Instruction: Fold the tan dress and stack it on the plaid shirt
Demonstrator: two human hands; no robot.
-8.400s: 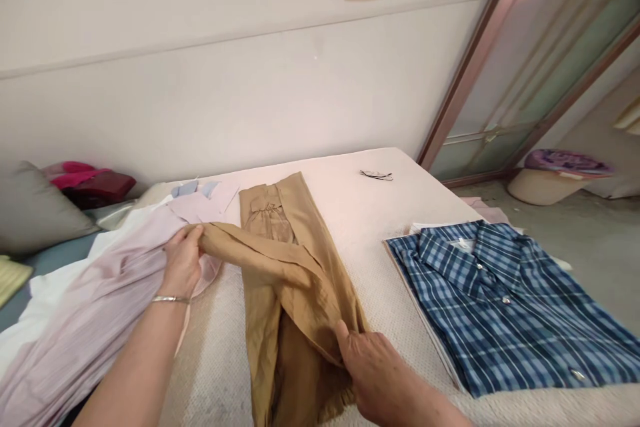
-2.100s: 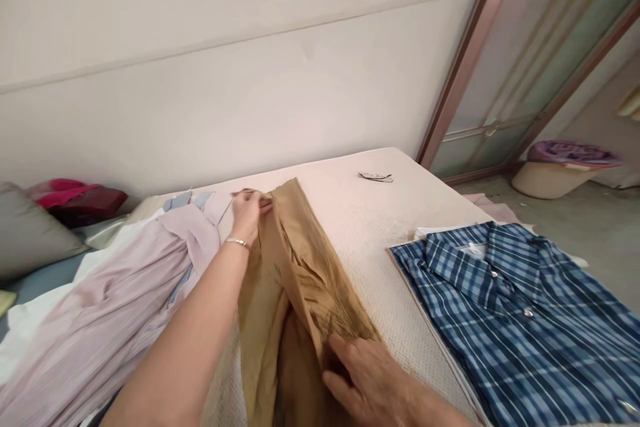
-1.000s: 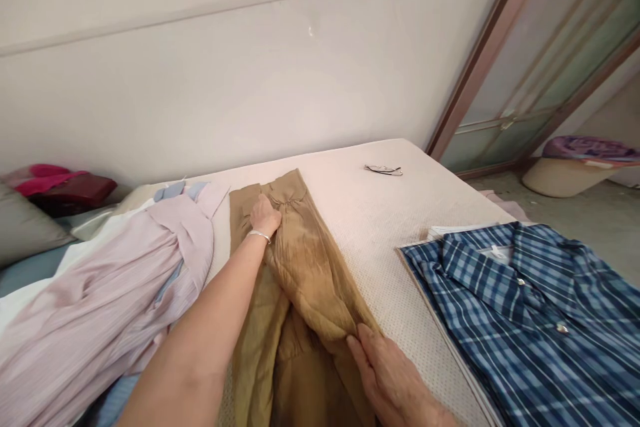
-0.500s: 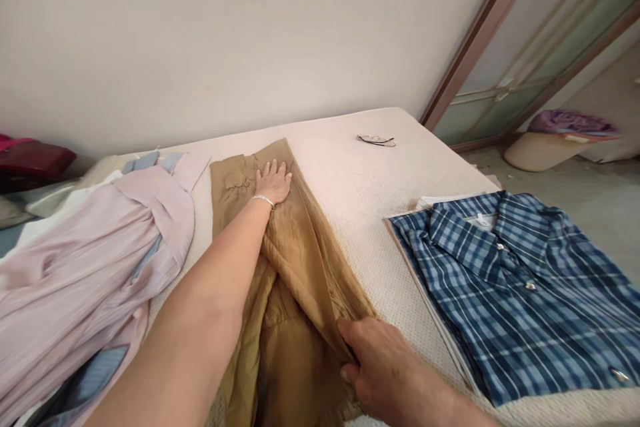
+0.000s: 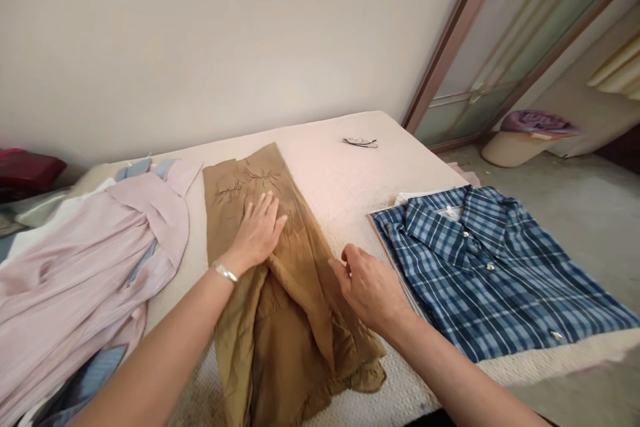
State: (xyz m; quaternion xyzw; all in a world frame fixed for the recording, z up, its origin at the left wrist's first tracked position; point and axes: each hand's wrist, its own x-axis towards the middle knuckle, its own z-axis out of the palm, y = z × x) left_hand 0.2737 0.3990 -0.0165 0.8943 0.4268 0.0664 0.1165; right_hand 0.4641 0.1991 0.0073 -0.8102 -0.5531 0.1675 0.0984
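Brown garment: smooth, faintly glossy cloth

left hand palm down, fingers outstretched — right hand loosely curled.

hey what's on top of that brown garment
The left hand rests on the brown garment; the part beneath that hand is covered. The right hand is by the garment's edge; contact is unclear.

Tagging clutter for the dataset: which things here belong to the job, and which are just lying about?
In the job:
- brown garment
- left hand, spread on it
- right hand, at its edge

Seemingly just lying about, untouched:
- pale pink garment
- folded blue plaid shirt
- eyeglasses
- beige bin
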